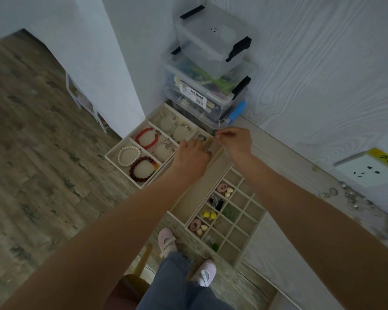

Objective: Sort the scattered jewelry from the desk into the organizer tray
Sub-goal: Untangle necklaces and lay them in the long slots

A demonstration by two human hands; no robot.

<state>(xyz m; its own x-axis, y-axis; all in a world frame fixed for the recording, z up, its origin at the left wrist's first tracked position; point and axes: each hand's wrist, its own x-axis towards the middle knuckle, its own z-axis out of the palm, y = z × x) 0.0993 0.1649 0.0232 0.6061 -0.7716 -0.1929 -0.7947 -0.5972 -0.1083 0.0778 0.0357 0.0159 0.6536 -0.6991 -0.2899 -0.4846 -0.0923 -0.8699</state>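
A beige organizer tray [112, 156] holds a red bead bracelet [146, 138], a pearl bracelet [129, 155], a dark bead bracelet [143, 168] and small silver pieces. My left hand [192, 156] rests on the padded ring section [220, 161] beside it, fingers curled on the ring roll. My right hand [236, 142] hovers just right of it, pinching a small silver piece [215, 136] between thumb and forefinger. A grid tray [253, 222] nearer me holds pink, cream, yellow, green and black earrings. Loose silver jewelry [349, 198] lies scattered on the desk at right.
Stacked clear storage boxes [211, 70] with black clips stand in the corner behind the trays, against the white wall. A white card with a yellow label [374, 166] lies at the far right. Below the desk edge are a wooden floor, my feet in pink shoes [167, 242] and a stool.
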